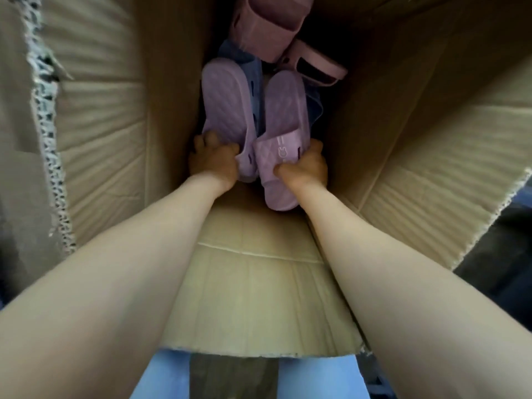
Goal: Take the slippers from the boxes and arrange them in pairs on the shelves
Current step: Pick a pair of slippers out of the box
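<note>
Both my arms reach deep into a tall cardboard box (109, 133). My left hand (214, 161) grips the strap end of a lilac slipper (223, 105) on the left. Beside it, my right hand (305, 168) grips the strap of the matching lilac slipper (283, 110), thumb on the quilted band with a small rabbit mark. The two slippers lie side by side, heels pointing away from me. Beneath them lies a blue slipper (256, 79), mostly covered. Farther back in the box sit two pink slippers (267, 27), (316, 67).
The box walls close in on every side, with a torn flap edge (49, 156) at the left and a folded flap (253, 283) near me. My blue trouser legs (161, 375) and dark floor show below the box. No shelves are in view.
</note>
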